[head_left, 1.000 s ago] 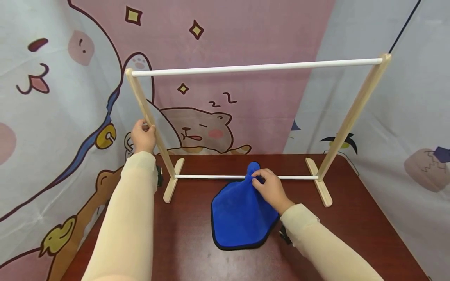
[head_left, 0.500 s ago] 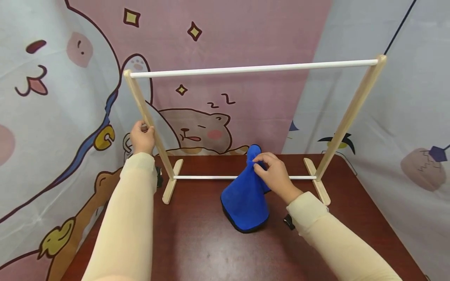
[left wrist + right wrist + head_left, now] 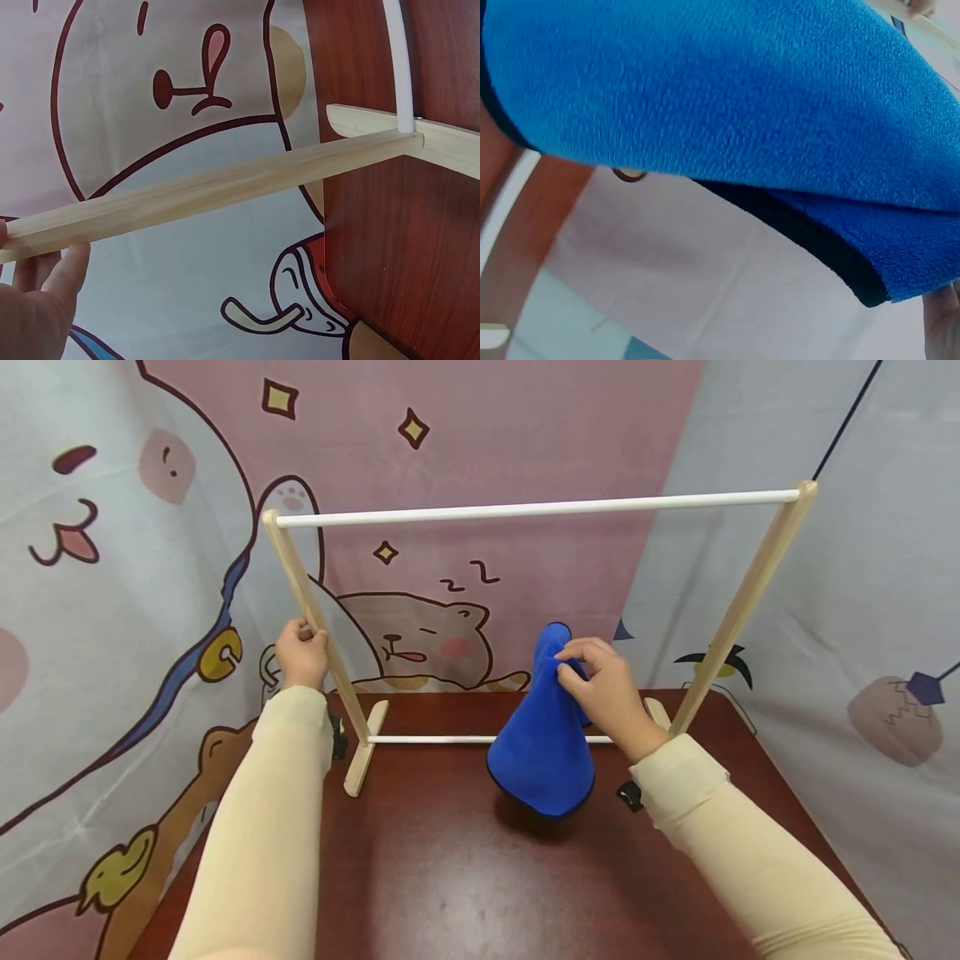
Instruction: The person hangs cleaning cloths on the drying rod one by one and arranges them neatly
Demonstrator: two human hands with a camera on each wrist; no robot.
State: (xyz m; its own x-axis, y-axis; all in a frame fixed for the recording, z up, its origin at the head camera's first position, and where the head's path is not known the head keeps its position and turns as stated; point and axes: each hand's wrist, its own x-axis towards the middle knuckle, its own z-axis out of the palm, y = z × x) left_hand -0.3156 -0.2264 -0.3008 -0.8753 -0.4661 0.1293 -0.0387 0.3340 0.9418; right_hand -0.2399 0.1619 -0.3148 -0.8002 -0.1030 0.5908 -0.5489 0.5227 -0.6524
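A blue cloth (image 3: 542, 747) with a dark edge hangs in folds from my right hand (image 3: 609, 689), which pinches it near its top. Its lower edge hangs over the tabletop, in front of the rack's lower white bar (image 3: 431, 739). Seen from the right wrist, the cloth (image 3: 705, 97) has a fuzzy pile and fills the upper part of the view. On the left, my left hand (image 3: 302, 656) grips the wooden upright (image 3: 296, 568) of the rack partway up. The left wrist view has thumb and fingers of that hand (image 3: 37, 307) around the upright (image 3: 217, 187).
The rack's upper white bar (image 3: 540, 510) spans between the left upright and the right upright (image 3: 742, 610). Its wooden feet, such as the left foot (image 3: 366, 747), stand on the dark red table (image 3: 420, 877). A cartoon-printed cloth backdrop (image 3: 480, 435) rises behind and at both sides.
My right hand has lifted the blue cloth up and slightly right, from lying spread on the table to hanging in folds. The left hand stays on the upright.
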